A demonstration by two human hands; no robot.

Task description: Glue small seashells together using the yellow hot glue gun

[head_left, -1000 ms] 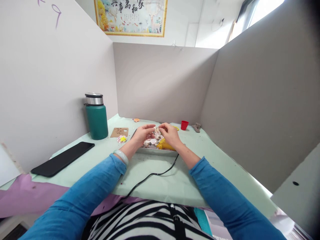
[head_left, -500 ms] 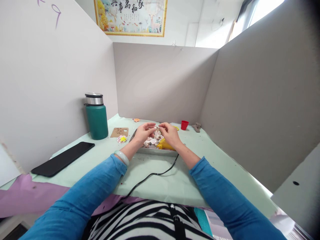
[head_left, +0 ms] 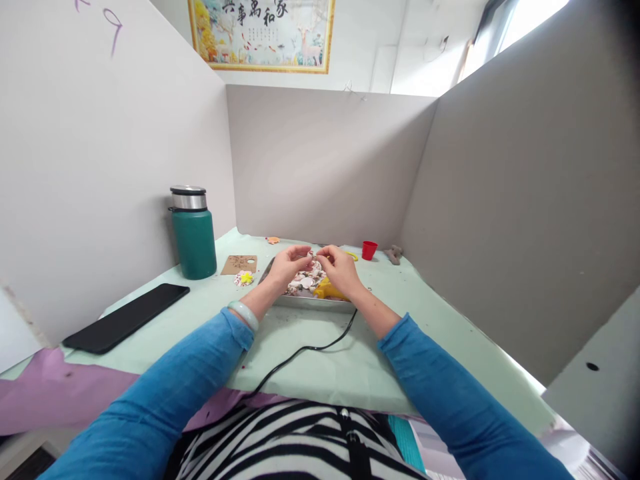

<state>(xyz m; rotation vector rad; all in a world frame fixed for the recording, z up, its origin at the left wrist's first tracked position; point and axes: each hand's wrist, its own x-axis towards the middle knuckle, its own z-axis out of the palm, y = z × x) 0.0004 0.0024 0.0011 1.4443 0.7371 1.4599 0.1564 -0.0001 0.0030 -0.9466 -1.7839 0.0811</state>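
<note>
My left hand (head_left: pixel 291 263) is closed in a pinch on a small whitish shell-like piece (head_left: pixel 311 254), above a shallow metal tray (head_left: pixel 313 304). Close by on the right, my right hand (head_left: pixel 339 266) also has its fingertips pinched together; whatever is between them is too small to make out. Many small white and brown-speckled shells (head_left: pixel 307 283) lie in the tray below. A yellow glue gun (head_left: pixel 327 289) rests among them, partly hidden under my right hand, and a black cord (head_left: pixel 305 349) runs from the tray toward me.
On the left are a green bottle (head_left: pixel 194 243), a black phone (head_left: pixel 127 317), a brown card (head_left: pixel 239 265) and a speckled disc with a yellow star (head_left: pixel 244 278). A red cup (head_left: pixel 369 251) and a grey lump (head_left: pixel 394 255) stand back right. Grey partitions (head_left: pixel 330 160) enclose the table.
Both hands stay almost in place above the tray. The small whitish piece at the fingertips has turned slightly and shows more clearly now.
</note>
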